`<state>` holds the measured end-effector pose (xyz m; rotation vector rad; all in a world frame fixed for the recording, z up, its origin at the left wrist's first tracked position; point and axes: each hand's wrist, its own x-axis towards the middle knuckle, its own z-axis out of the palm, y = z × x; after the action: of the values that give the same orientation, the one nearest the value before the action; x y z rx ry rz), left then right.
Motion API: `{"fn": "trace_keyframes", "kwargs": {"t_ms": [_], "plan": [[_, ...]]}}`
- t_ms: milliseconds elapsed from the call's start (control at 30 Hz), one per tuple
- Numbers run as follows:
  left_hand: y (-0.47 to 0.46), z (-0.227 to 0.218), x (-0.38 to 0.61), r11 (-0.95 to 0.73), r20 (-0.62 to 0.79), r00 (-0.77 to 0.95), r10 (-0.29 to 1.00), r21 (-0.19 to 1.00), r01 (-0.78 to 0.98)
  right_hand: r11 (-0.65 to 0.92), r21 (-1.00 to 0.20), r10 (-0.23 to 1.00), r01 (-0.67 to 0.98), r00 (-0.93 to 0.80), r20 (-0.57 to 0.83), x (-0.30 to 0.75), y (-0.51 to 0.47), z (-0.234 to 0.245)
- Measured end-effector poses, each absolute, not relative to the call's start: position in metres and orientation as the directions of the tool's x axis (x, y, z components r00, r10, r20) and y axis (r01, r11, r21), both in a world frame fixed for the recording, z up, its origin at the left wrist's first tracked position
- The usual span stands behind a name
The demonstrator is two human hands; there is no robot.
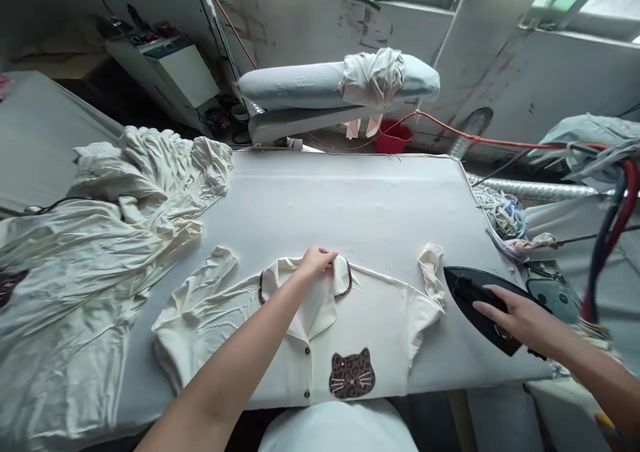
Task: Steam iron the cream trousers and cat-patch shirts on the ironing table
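Note:
A cream button-up shirt [380,319] lies spread on the padded ironing table [320,205], its collar at the far side. It has dark-trimmed collar edges and a leopard-print cat-face patch [352,374] on the front. My left hand [320,260] pinches the shirt's collar near its middle, fingers closed on the cloth. To the right of the shirt, my right hand [510,312] is wrapped round the handle of a black iron [480,305]. The iron rests on the table beside the right sleeve [431,272], apart from it.
Crumpled cream garments [90,272] heap over the table's left side. A padded sleeve board [295,85] with bunched cloth stands behind the far edge. A red bucket [393,139] is beyond it. Hoses and dark cables [617,225] hang at the right, near a scrap bundle [503,212].

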<state>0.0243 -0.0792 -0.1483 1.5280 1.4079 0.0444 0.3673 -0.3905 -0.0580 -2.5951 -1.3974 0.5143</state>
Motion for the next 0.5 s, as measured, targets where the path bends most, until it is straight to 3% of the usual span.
{"fn": "trace_keyframes", "kwargs": {"t_ms": [100, 200, 300, 367, 500], "plan": [[-0.069, -0.151, 0.025, 0.161, -0.548, 0.328, 0.77, 0.664, 0.73, -0.51, -0.364, 0.826, 0.779, 0.325, -0.461, 0.283, -0.332, -0.023], [-0.057, -0.153, 0.025, 0.079, -0.529, 0.363, 0.767, 0.64, 0.764, -0.522, -0.429, 0.809, 0.737, 0.27, -0.521, 0.212, -0.263, -0.027], [-0.046, -0.159, 0.026, 0.004, -0.533, 0.425, 0.731, 0.627, 0.779, -0.647, -0.478, 0.739, 0.594, 0.332, -0.586, 0.179, -0.222, -0.053], [-0.041, -0.163, 0.026, -0.039, -0.536, 0.473, 0.699, 0.633, 0.773, -0.689, -0.508, 0.715, 0.517, 0.373, -0.591, 0.166, -0.219, -0.066], [-0.034, -0.165, 0.032, -0.116, -0.532, 0.547, 0.646, 0.641, 0.759, -0.562, -0.616, 0.821, 0.552, 0.282, -0.497, 0.116, -0.236, -0.07]]}}
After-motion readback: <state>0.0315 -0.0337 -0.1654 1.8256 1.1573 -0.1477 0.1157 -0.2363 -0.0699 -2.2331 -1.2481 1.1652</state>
